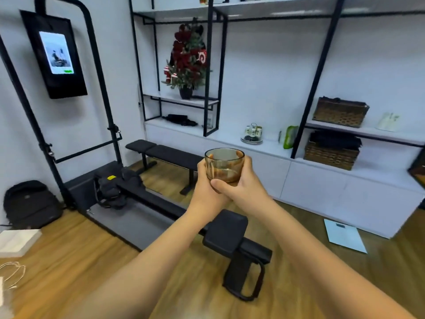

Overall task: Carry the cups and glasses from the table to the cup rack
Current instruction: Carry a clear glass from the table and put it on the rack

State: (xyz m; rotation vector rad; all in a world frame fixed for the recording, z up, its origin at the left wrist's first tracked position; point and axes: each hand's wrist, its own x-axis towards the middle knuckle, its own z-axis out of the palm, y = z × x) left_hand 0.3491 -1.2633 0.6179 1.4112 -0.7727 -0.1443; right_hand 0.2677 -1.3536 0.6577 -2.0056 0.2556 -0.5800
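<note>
A short brownish clear glass (224,163) is held upright in front of me at chest height, over the floor. My left hand (204,185) wraps its left side and underside. My right hand (243,180) curls round its right side, with the thumb across the front near the base. Both arms stretch forward. On the white counter at the back stands a small rack holding cups (252,134) on a round dish. No table is in view.
A black rowing machine (232,236) and a black bench (170,155) stand on the wood floor below my arms. White cabinets with a black shelf frame (308,93) line the back wall, holding wicker baskets (331,153) and a small decorated tree (187,58). A backpack (30,203) lies at left.
</note>
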